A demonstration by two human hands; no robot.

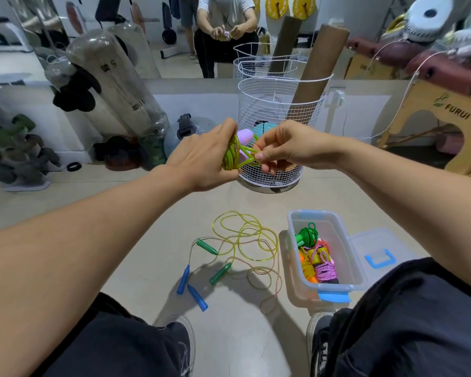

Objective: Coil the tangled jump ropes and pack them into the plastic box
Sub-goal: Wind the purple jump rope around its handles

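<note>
**Green rope being coiled over the floor, box half packed**

Up front, both hands are raised above the floor. Left hand (201, 156) grips a bundle of yellow-green rope (233, 155), fingers curled round the coil; the loops run roughly vertical, long axis up-down. Two lilac handles (245, 137) poke out of the bundle, pointing up and right. Right hand (286, 148) pinches a strand of the same rope between thumb and fingertips; that strand runs sideways across the coil.

On the floor (147, 240) below lie two tangled ropes. One is yellow clear cord with green handles (220, 273), the near one angled up-right, the far one pointing right and a little down. The other is thin speckled cord with blue handles (196, 296), lying in a V, tips apart toward the camera.

Plastic box (346, 248) sits right of the tangle, open, long axis running away from the camera. Inside: coiled ropes, green at the far end, orange, yellow and pink nearer. Its lid (375, 248) lies just beside it on the right, blue handle up.

A white wire basket (278, 110) stands behind the hands.
</note>
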